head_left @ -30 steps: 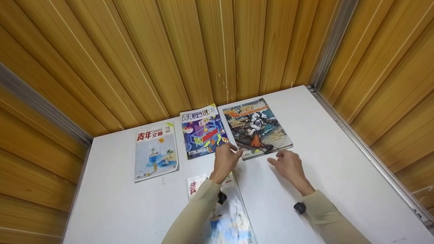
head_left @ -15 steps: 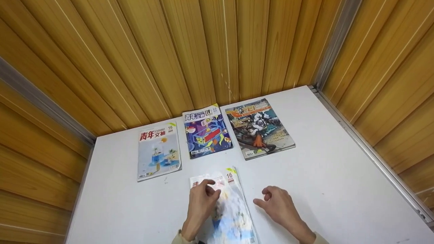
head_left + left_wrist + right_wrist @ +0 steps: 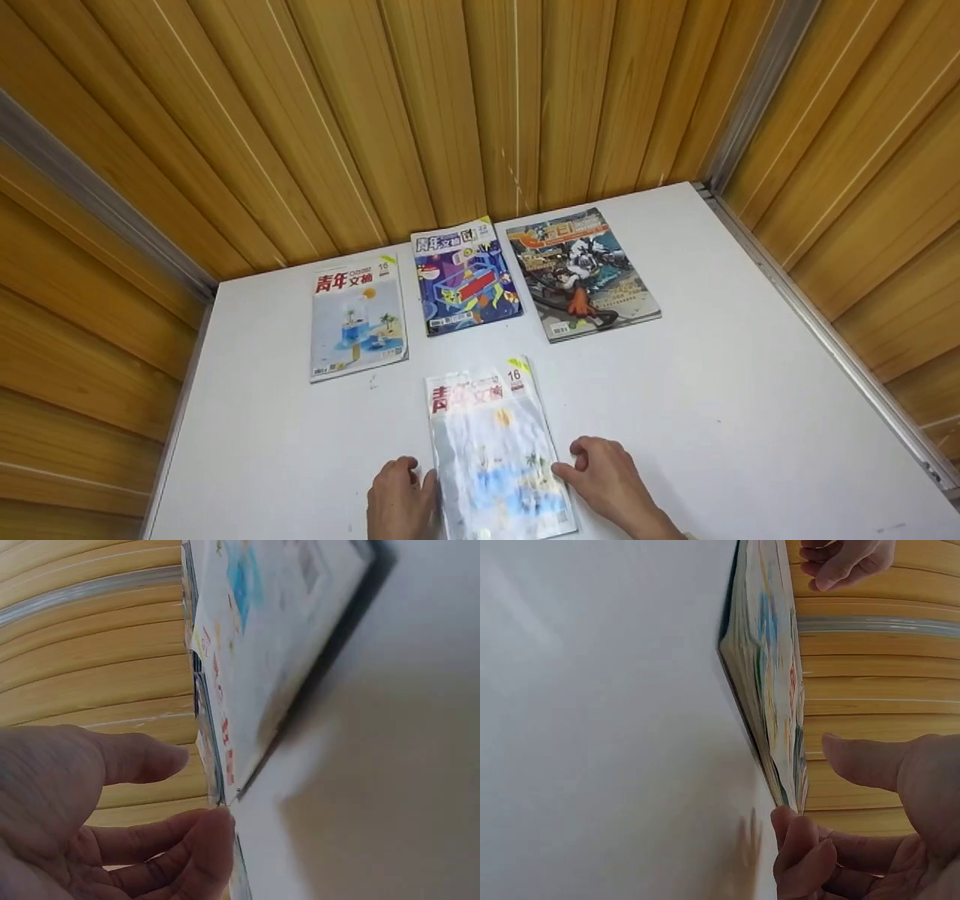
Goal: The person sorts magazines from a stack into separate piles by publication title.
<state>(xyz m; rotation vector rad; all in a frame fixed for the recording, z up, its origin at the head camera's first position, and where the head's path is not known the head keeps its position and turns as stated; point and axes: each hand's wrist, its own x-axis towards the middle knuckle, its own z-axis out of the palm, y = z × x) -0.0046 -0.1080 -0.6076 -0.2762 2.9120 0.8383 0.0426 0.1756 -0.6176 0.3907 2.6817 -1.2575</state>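
Note:
A white magazine (image 3: 480, 439) with red title characters, a number 16 and a beach picture lies on the white table, glare across its cover. Beside its left edge is my left hand (image 3: 400, 501), thumb apart from loosely bent fingers. On the other side my right hand (image 3: 609, 480) has its thumb tip close to the magazine's right edge; whether it touches cannot be told. Neither wrist view shows anything between thumb and fingers. In the right wrist view the page edges of the magazine (image 3: 754, 690) face that hand.
Farther back on the table (image 3: 750, 420) lie a similar white magazine (image 3: 358, 319), a purple-blue magazine (image 3: 469, 281) and a darker comic-style magazine (image 3: 585, 277). Wood-look panels (image 3: 465, 112) rise behind the table, and a metal rail (image 3: 825, 322) runs along its right side.
Both hands have drawn back from the rear magazines toward the near one. The left has passed over its cover to the left side; the right has come down beside its right edge.

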